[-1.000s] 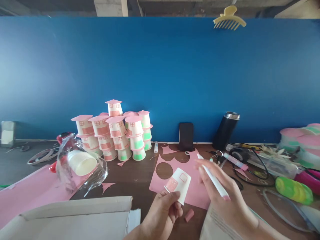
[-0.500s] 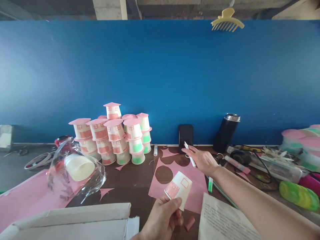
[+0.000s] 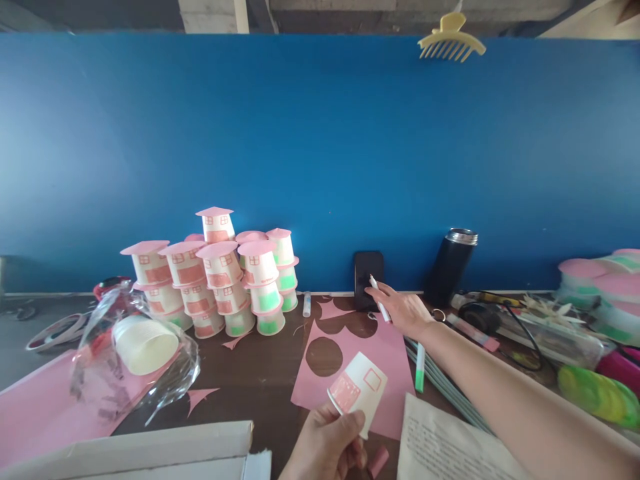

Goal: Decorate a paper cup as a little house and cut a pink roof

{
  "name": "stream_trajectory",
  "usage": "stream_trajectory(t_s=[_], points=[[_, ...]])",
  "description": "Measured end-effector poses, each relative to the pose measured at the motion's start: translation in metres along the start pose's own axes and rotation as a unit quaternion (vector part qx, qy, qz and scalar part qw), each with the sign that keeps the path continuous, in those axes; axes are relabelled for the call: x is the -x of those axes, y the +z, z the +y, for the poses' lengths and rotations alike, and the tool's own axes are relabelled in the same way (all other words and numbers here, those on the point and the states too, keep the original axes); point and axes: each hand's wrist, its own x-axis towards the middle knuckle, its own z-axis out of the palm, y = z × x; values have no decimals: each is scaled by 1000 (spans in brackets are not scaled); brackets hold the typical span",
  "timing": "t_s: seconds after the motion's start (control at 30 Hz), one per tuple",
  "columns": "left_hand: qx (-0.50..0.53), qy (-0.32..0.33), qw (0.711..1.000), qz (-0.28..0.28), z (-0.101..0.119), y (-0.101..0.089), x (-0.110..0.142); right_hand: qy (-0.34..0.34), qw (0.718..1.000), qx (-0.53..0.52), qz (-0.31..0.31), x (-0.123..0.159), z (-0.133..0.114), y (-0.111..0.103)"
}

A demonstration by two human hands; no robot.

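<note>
- The left hand (image 3: 333, 437) grasps a paper cup (image 3: 359, 390), between five and six o'clock
- Already on this cup: a pink block and a square outline; lacking: crossbars and a paper top, both found on several stacked cups (image 3: 220, 267) between eight and nine o'clock
- The right hand (image 3: 407, 313), toward four o'clock, pinches a white marker (image 3: 384, 312) before a phone-like black slab (image 3: 365, 267); contact unclear
- On the dark tabletop (image 3: 260, 400): cut pink paper (image 3: 395, 373) near six, bagged cups (image 3: 145, 343) toward eight
- Behind: a blue partition (image 3: 320, 133), concrete (image 3: 330, 19) showing at twelve
</note>
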Motion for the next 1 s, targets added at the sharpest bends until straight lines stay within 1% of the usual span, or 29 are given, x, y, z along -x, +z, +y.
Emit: stream_trajectory(t_s=[0.13,0.3,0.43,0.6,0.7,0.73,0.8,0.87,0.93,0.97,1.0], points=[[-15,5,1000,-6,0,-2,-2,16,1000,0,11,-1,6,-3],[-24,8,1000,6,0,-1,-3,31,999,-13,24,-4,14,-4],[-19,11,1000,0,1,1,-2,52,997,-36,46,-4,18,-4],[-30,18,999,-12,1,0,-2,71,988,-105,90,5,18,-13],[-33,14,999,-13,1,1,-1,89,969,-176,152,11,9,-22],[-33,12,999,-14,2,2,0,100,957,-204,183,14,4,-25],[-33,14,999,-15,3,3,3,123,923,-270,244,19,-9,-35],[-34,23,999,-13,5,6,6,150,875,-346,304,24,-25,-51],[-36,32,999,-12,6,8,9,175,827,-401,352,31,-40,-72],[-36,34,999,-14,6,9,10,191,793,-438,377,34,-46,-84],[-37,36,999,-17,6,10,11,222,702,-541,407,38,-51,-96]])
